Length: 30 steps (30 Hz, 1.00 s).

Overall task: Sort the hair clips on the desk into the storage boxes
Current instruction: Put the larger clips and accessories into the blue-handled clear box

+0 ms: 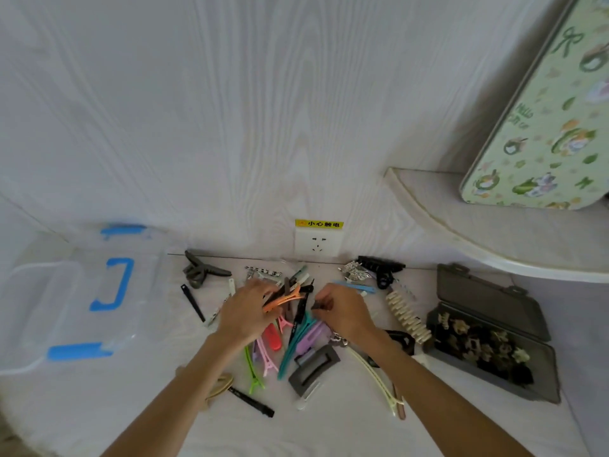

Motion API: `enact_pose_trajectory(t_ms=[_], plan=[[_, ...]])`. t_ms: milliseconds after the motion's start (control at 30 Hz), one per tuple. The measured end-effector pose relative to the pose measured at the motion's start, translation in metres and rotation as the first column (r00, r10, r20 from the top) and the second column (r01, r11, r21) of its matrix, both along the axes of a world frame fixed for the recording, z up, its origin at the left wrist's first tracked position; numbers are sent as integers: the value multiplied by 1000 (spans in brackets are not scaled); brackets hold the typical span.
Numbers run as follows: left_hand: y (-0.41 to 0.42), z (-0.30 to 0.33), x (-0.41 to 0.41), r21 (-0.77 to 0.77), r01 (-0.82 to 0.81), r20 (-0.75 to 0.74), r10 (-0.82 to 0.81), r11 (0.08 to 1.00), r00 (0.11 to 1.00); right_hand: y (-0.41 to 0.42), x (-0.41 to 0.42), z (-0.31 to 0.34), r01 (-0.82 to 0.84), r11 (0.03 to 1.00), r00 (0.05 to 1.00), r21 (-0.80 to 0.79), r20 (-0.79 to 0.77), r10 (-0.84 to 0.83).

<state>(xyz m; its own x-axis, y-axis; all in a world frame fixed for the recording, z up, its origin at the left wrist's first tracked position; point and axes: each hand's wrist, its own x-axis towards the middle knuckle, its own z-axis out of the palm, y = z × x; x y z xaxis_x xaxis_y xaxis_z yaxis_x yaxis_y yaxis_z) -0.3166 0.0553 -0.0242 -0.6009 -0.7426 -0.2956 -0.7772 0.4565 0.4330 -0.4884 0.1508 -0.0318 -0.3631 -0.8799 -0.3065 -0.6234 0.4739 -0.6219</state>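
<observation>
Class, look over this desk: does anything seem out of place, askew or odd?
Mainly the hair clips: they lie in a loose, criss-crossed heap mid-desk, under both hands, not in boxes. The grey box at right sits askew, lid open, already holding small clips. The clear box at left looks closed. Nothing looks broken.

Desk [99, 407] — matt; clear box [39, 291] — glossy plastic.

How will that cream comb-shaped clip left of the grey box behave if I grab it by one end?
The cream comb clip looks like rigid moulded plastic, so it should probably lift as one stiff piece. Its long toothed shape suggests it may pivot in a one-end pinch. It lies close to the grey box, so it could knock against that.
</observation>
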Motion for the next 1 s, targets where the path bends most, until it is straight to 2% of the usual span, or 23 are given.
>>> enact_pose_trajectory(t_ms=[100,200,300,400,567,667,800,900,1000], plan=[[0,-3,-4,-65,-31,-5,30,997,1000,13,7,-4,34,999,996,-23,88,-32],[-12,-2,-3,-61,-50,13,51,997,999,23,3,1,168,980,963,-106,233,-140],[-22,1,2,-22,-43,28,44,999,999,37,-20,13,261,947,947,-189,239,-213],[-23,5,4,-19,-16,40,17,1000,999,53,-47,26,368,909,904,-197,302,-301],[-10,9,5,23,6,11,-7,1000,1000,72,-67,41,411,889,880,-202,344,-329],[-1,8,4,-43,114,71,-111,993,991,90,-75,47,433,875,878,-218,321,-354],[14,18,-14,-86,89,47,-86,992,995,123,-97,54,439,864,897,-249,180,-404],[31,26,-42,-77,171,13,-171,982,985,153,-116,59,450,864,891,-228,48,-451],[47,27,-71,40,271,-22,-270,962,962,181,-130,60,429,881,885,-200,-104,-455]])
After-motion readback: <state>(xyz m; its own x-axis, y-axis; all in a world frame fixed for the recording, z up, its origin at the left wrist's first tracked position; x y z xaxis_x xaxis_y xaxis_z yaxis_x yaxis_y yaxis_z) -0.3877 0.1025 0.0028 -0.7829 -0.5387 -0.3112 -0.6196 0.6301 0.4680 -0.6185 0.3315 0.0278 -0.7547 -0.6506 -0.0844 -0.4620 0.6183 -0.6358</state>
